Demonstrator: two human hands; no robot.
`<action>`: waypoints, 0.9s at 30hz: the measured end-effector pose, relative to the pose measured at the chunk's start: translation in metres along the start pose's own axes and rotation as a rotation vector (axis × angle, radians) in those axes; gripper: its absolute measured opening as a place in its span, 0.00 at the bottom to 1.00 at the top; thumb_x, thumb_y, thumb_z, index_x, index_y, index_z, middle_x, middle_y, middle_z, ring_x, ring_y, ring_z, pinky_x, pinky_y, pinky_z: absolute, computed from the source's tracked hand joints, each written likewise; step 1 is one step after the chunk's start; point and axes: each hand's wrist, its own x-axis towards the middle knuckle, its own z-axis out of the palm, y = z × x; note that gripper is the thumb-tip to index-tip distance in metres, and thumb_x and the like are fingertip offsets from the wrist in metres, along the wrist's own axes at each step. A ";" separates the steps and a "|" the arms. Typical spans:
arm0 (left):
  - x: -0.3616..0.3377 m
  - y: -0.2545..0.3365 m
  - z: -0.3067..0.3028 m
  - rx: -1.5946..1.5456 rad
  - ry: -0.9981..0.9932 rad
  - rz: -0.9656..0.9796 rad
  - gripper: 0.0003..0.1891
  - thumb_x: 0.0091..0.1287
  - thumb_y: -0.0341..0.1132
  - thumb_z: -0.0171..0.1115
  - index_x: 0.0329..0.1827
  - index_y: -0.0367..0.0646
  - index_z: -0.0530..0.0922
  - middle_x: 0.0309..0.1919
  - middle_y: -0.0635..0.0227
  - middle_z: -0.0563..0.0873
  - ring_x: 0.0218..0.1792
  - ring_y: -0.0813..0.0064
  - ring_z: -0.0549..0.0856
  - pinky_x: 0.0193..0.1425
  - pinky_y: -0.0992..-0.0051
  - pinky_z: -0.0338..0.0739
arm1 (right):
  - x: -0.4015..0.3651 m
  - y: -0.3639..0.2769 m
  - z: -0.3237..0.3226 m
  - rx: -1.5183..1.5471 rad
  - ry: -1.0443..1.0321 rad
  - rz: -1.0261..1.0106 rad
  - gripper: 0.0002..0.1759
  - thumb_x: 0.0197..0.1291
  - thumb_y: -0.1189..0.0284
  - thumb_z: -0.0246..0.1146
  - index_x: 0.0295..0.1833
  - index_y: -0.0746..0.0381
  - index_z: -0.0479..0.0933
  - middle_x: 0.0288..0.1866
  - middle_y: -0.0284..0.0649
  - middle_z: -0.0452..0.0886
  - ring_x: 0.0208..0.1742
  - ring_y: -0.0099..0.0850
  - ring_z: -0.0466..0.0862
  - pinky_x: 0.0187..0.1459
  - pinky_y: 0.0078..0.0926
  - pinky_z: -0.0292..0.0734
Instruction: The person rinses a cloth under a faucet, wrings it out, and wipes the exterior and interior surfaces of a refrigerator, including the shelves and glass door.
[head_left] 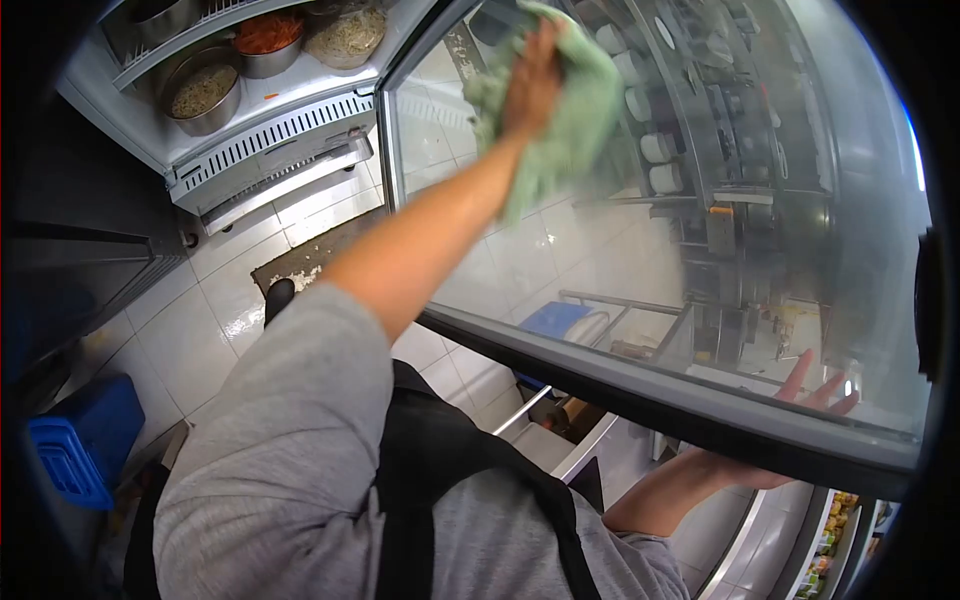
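Note:
My left hand (535,85) presses a green cloth (580,110) against the upper part of a glass door (560,235), arm stretched across it. Its fingers lie over the cloth, slightly blurred. The glass looks hazy and carries reflections. At the lower right, my right hand (740,468) is at the door's dark frame (640,400), partly hidden by it. Its fingers show through the glass, spread apart.
An open fridge (275,150) at the upper left holds a pot of pale food (205,92), a bowl of orange shreds (268,45) and a bowl of sprouts (345,38). A dark mat (310,262) with crumbs and a blue bin (95,430) are on the tiled floor.

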 end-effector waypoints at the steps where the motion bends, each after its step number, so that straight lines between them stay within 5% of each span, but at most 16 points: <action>1: -0.040 0.016 0.007 0.649 -0.101 0.114 0.36 0.64 0.42 0.55 0.75 0.49 0.54 0.74 0.58 0.57 0.74 0.51 0.56 0.76 0.54 0.50 | -0.001 -0.002 0.003 0.047 0.042 -0.007 0.40 0.67 0.56 0.43 0.76 0.64 0.37 0.80 0.46 0.38 0.79 0.50 0.31 0.69 0.74 0.27; 3: -0.121 0.072 0.049 0.796 -0.359 0.206 0.45 0.50 0.49 0.64 0.74 0.52 0.59 0.74 0.62 0.60 0.73 0.55 0.59 0.75 0.50 0.49 | -0.002 -0.008 0.014 0.130 0.140 -0.007 0.38 0.68 0.56 0.40 0.76 0.65 0.39 0.80 0.45 0.38 0.79 0.47 0.31 0.70 0.70 0.19; 4: -0.152 0.102 0.065 0.605 -0.520 0.158 0.49 0.42 0.52 0.68 0.73 0.55 0.62 0.72 0.64 0.64 0.72 0.56 0.63 0.74 0.50 0.52 | -0.003 -0.011 0.018 0.138 0.136 -0.005 0.38 0.68 0.56 0.40 0.76 0.65 0.39 0.80 0.45 0.38 0.79 0.47 0.31 0.70 0.70 0.19; 8: -0.089 0.112 0.091 0.558 -0.700 0.579 0.44 0.43 0.45 0.67 0.70 0.53 0.67 0.65 0.66 0.72 0.65 0.59 0.71 0.72 0.48 0.57 | -0.004 -0.014 0.017 0.137 0.151 0.020 0.36 0.69 0.58 0.39 0.77 0.62 0.39 0.80 0.44 0.39 0.79 0.47 0.31 0.71 0.67 0.19; 10: -0.007 0.087 0.098 0.539 -0.492 0.520 0.45 0.45 0.46 0.69 0.71 0.52 0.63 0.69 0.61 0.67 0.69 0.53 0.66 0.72 0.51 0.56 | -0.003 -0.011 0.015 0.164 0.134 0.015 0.36 0.69 0.57 0.39 0.77 0.61 0.39 0.80 0.43 0.39 0.79 0.47 0.32 0.71 0.67 0.19; 11: 0.038 0.052 0.089 0.553 -0.192 0.627 0.43 0.49 0.44 0.67 0.72 0.48 0.62 0.70 0.58 0.66 0.70 0.50 0.62 0.74 0.54 0.52 | -0.002 -0.011 0.018 0.114 0.186 0.031 0.37 0.69 0.57 0.38 0.77 0.62 0.38 0.80 0.44 0.39 0.79 0.48 0.34 0.71 0.67 0.20; 13: 0.086 0.034 0.031 0.626 -0.013 0.125 0.37 0.60 0.45 0.61 0.72 0.44 0.60 0.72 0.54 0.61 0.73 0.56 0.56 0.77 0.64 0.49 | -0.004 -0.009 0.015 0.157 0.169 0.021 0.36 0.69 0.57 0.38 0.77 0.62 0.39 0.80 0.44 0.39 0.79 0.47 0.35 0.71 0.67 0.20; 14: 0.088 -0.005 -0.009 0.716 0.094 0.135 0.30 0.66 0.45 0.55 0.69 0.42 0.64 0.70 0.54 0.64 0.72 0.57 0.59 0.76 0.65 0.51 | -0.004 -0.010 0.013 0.190 0.153 0.021 0.36 0.69 0.58 0.37 0.77 0.62 0.39 0.80 0.45 0.39 0.79 0.47 0.36 0.71 0.67 0.21; 16: 0.032 -0.058 -0.096 0.706 0.348 -0.372 0.29 0.70 0.48 0.49 0.69 0.40 0.64 0.68 0.51 0.67 0.70 0.55 0.63 0.76 0.68 0.52 | -0.002 -0.013 0.021 0.145 0.190 0.004 0.35 0.70 0.58 0.36 0.77 0.62 0.40 0.79 0.46 0.40 0.79 0.47 0.37 0.72 0.66 0.21; 18: -0.080 -0.150 -0.180 0.348 0.449 -0.611 0.28 0.69 0.48 0.50 0.68 0.41 0.65 0.68 0.55 0.67 0.69 0.60 0.66 0.72 0.71 0.59 | -0.002 -0.009 0.019 0.105 0.222 0.003 0.34 0.70 0.59 0.35 0.76 0.62 0.41 0.79 0.47 0.40 0.79 0.48 0.38 0.72 0.66 0.22; 19: -0.131 -0.122 -0.160 0.497 0.446 -0.671 0.31 0.65 0.49 0.55 0.68 0.41 0.65 0.68 0.56 0.67 0.69 0.59 0.66 0.71 0.68 0.59 | -0.002 -0.007 0.007 0.028 0.167 -0.014 0.34 0.70 0.59 0.35 0.76 0.63 0.42 0.79 0.47 0.40 0.79 0.48 0.38 0.72 0.65 0.23; 22: -0.176 0.037 -0.022 0.659 0.112 -0.252 0.42 0.53 0.54 0.67 0.67 0.41 0.66 0.67 0.58 0.68 0.68 0.57 0.66 0.69 0.61 0.61 | -0.002 -0.006 -0.003 0.167 0.171 0.041 0.34 0.69 0.57 0.36 0.77 0.59 0.43 0.79 0.47 0.41 0.79 0.46 0.39 0.73 0.63 0.23; 23: -0.170 0.085 0.021 0.727 -0.065 -0.024 0.45 0.49 0.56 0.72 0.67 0.40 0.66 0.66 0.59 0.68 0.68 0.56 0.67 0.69 0.58 0.62 | 0.002 -0.004 -0.015 0.405 -0.148 0.043 0.32 0.70 0.62 0.37 0.76 0.61 0.45 0.79 0.48 0.44 0.79 0.47 0.42 0.73 0.65 0.25; 24: -0.161 0.083 0.040 0.670 -0.545 0.187 0.63 0.31 0.61 0.76 0.74 0.47 0.58 0.72 0.58 0.62 0.72 0.46 0.58 0.72 0.44 0.51 | 0.008 -0.001 -0.030 0.646 -0.468 0.042 0.30 0.71 0.67 0.38 0.75 0.63 0.47 0.78 0.48 0.46 0.78 0.48 0.45 0.73 0.67 0.27; 25: -0.124 0.104 0.057 0.642 -0.634 0.264 0.61 0.32 0.58 0.74 0.75 0.53 0.56 0.72 0.60 0.62 0.73 0.49 0.58 0.70 0.41 0.53 | 0.016 0.003 -0.059 0.658 -0.472 0.053 0.30 0.71 0.67 0.38 0.75 0.63 0.47 0.78 0.48 0.46 0.78 0.48 0.45 0.73 0.67 0.27; 27: -0.055 0.092 0.060 0.723 -0.582 0.250 0.52 0.41 0.55 0.71 0.74 0.54 0.60 0.72 0.60 0.63 0.73 0.50 0.59 0.71 0.44 0.54 | 0.033 0.013 -0.141 0.054 -0.259 -0.031 0.31 0.68 0.61 0.46 0.75 0.51 0.51 0.76 0.43 0.54 0.77 0.45 0.53 0.72 0.55 0.48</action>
